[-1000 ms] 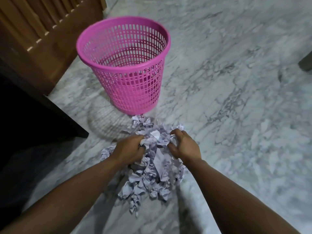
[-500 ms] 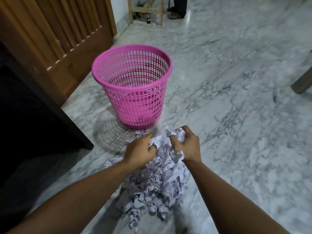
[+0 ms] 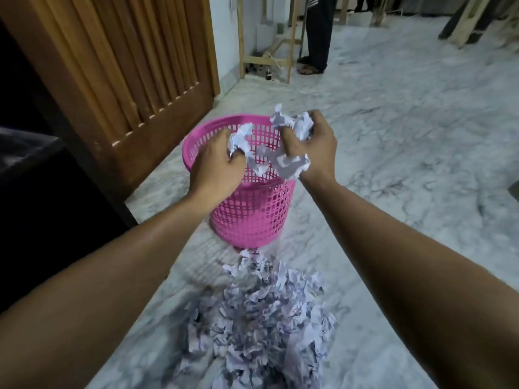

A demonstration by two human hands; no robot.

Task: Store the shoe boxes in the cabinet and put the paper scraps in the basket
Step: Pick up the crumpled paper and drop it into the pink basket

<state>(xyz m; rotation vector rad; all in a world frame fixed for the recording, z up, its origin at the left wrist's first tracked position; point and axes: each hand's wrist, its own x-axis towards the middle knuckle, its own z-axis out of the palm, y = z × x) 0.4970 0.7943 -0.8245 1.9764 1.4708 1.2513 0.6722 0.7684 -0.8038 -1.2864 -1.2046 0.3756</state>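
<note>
A pink mesh basket stands upright on the marble floor. My left hand grips a bunch of crumpled white paper scraps over the basket's near-left rim. My right hand grips a larger bunch of scraps above the basket's right rim. A big heap of paper scraps lies on the floor just in front of the basket, between my forearms. No shoe boxes are in view.
A wooden slatted cabinet door stands open at the left, with a dark interior beside it. A person's legs and a wooden frame stand at the back. More wooden furniture is at the far right.
Both hands closed on scraps in the heap, lifted them off the floor and carried them forward over the basket's mouth. The view tilted up.
</note>
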